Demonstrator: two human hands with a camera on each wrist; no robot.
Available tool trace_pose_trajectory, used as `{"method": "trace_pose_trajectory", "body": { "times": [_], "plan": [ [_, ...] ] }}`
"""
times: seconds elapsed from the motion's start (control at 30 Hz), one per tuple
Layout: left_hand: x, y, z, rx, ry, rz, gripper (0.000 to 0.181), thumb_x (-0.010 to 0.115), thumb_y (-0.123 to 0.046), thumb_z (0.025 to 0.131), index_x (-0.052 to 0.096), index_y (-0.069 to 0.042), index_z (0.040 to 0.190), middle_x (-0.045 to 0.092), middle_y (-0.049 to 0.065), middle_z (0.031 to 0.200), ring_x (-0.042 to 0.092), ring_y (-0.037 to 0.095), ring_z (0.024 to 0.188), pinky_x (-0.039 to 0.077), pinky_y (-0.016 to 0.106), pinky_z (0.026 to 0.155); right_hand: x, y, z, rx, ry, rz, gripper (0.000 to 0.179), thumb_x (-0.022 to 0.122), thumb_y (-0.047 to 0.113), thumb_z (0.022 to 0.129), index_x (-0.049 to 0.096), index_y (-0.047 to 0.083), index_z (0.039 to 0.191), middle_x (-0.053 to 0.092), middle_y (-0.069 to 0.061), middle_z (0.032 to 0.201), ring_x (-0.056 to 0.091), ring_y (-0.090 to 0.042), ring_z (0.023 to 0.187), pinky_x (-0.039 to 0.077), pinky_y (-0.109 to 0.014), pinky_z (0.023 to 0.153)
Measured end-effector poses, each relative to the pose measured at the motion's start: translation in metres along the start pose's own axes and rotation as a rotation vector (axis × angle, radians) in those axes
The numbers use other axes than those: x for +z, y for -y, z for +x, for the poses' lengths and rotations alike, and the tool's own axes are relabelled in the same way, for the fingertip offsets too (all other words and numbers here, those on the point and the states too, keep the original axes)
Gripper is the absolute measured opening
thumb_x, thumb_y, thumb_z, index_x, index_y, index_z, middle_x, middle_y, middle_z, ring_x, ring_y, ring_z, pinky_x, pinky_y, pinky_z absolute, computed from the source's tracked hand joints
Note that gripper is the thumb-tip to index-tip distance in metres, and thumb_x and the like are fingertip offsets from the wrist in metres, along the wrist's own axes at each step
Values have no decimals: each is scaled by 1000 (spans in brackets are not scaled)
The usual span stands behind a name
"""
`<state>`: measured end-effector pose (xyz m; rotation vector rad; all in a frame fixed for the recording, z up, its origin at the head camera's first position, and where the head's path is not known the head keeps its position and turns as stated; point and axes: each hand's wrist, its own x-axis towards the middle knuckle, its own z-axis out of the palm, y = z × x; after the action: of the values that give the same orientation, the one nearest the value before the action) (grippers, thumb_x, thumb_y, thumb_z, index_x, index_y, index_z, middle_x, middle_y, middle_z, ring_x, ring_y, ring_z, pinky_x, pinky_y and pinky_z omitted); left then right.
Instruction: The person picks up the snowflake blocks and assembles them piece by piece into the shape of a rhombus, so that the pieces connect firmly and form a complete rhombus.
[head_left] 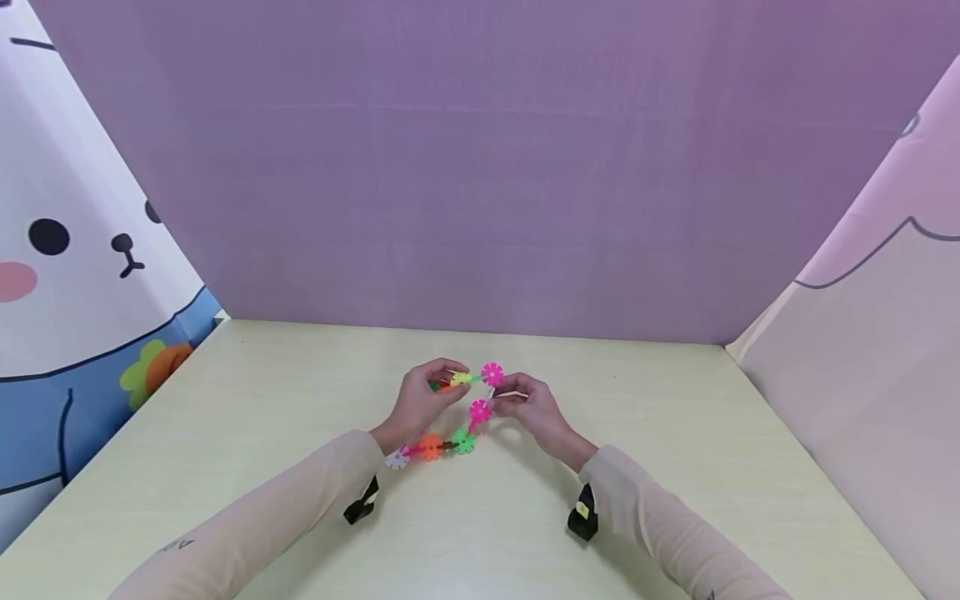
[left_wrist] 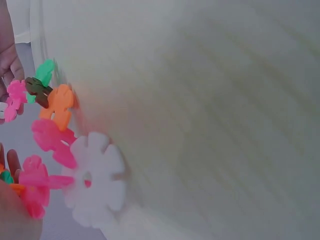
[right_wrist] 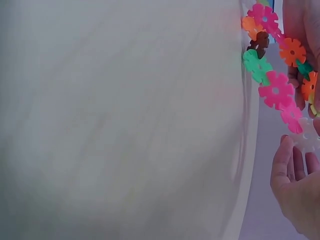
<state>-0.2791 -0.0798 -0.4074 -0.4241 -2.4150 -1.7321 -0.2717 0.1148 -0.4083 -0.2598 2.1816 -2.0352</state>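
A chain of notched plastic snowflake discs in several colours, with an orange disc (head_left: 431, 447) along its lower stretch, curves between the two hands. My left hand (head_left: 422, 402) pinches its upper stretch by a yellow disc (head_left: 461, 379). Between thumb and fingers, my right hand (head_left: 536, 414) pinches a translucent white disc (right_wrist: 306, 139) beside a pink disc (head_left: 492, 374). Down the near side run a second pink disc (head_left: 479, 411) and a green disc (head_left: 464, 441). A large white disc (left_wrist: 97, 182) marks the bend below the left hand. The left palm hides part of the chain.
Beneath the hands lies a pale wooden table (head_left: 480, 533). A purple backdrop (head_left: 480, 167) rises at its far edge, with a cartoon-printed panel (head_left: 82, 167) on the left and a pink one (head_left: 862, 358) on the right. Black wrist devices (head_left: 582, 517) hang below both cuffs.
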Motion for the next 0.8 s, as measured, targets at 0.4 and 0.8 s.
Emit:
{"method": "trace_pose_trajectory", "body": {
  "times": [0.4, 0.8],
  "plan": [
    [2, -1, -2, -41, -16, -49, 25, 70, -14, 80, 65, -7, 103, 64, 6, 94, 56, 18, 87, 49, 29, 75, 3, 2, 2, -3, 29, 11, 33, 60, -8, 81, 50, -6, 112, 55, -27, 113, 63, -14, 87, 53, -30, 81],
    [-3, -32, -13, -56, 27, -74, 21, 68, -6, 81, 65, -5, 101, 63, 15, 96, 55, 18, 83, 46, 26, 73, 5, 5, 1, 14, 34, 14, 34, 61, -7, 81, 50, -4, 113, 55, -24, 116, 63, -20, 96, 52, -31, 83]
  ]
}}
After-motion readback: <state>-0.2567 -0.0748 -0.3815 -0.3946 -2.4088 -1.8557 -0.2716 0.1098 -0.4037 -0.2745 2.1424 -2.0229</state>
